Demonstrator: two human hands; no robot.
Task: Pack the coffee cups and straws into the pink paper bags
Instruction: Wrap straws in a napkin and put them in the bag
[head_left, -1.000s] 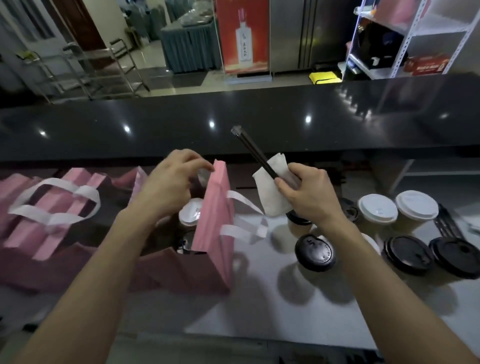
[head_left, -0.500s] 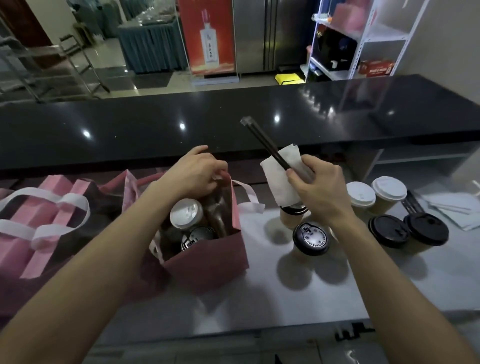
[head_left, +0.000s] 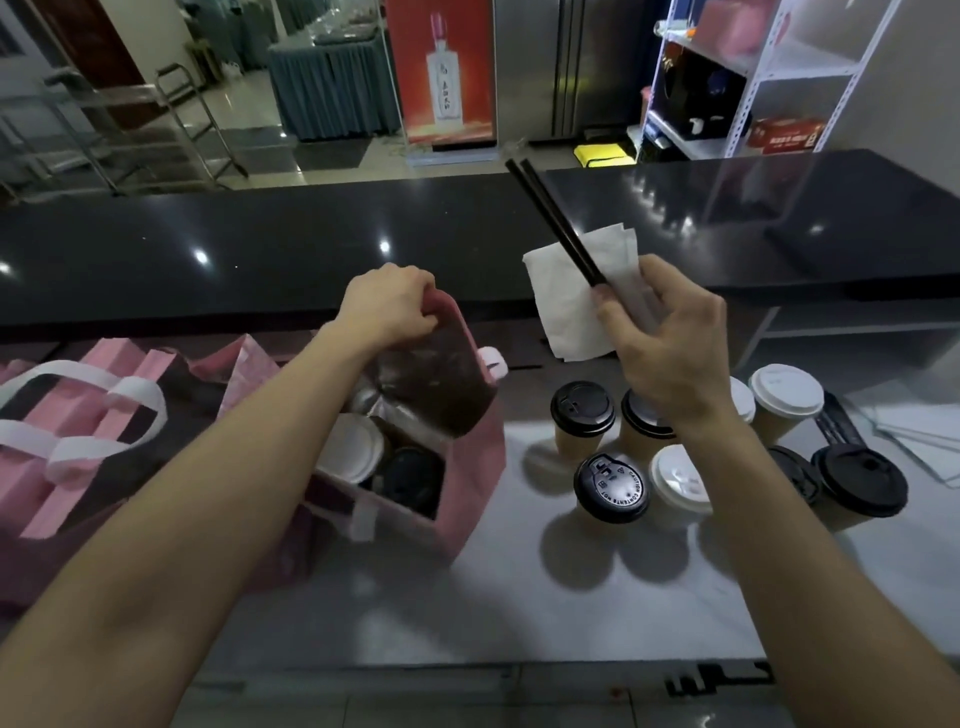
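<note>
Two lidded cups are made out inside the open pink bag (head_left: 467, 483): a white lid (head_left: 349, 453) and a black lid (head_left: 413, 477); anything further down in the bag is lost in shadow. The bag's far rim is pinched by the left hand (head_left: 387, 306), fingers curled over the paper edge, fingertips hidden behind it. Two black straws (head_left: 553, 228) and a white napkin (head_left: 576, 301) are gripped together by the right hand (head_left: 670, 353), above the cups on the counter; the lower ends of the straws are covered by the fingers. The hands are held apart, bag on one side, straws on the other.

Cups left on the grey counter (head_left: 467, 597): a black-lidded cup (head_left: 582, 413), a second one with embossed text (head_left: 612, 487), a white-lidded cup (head_left: 678, 478), another white-lidded one (head_left: 787, 389), and a black-lidded one at far right (head_left: 860, 480). Two or more further cups are partly blocked by the right wrist, so the exact count cannot be told. Spare pink bags (head_left: 67, 431) at left are cut off by the frame edge.

Versus 0.5 s ago: the straws and napkin are seen raised higher, and the bag mouth is seen pulled wider, with its inner wall exposed.
</note>
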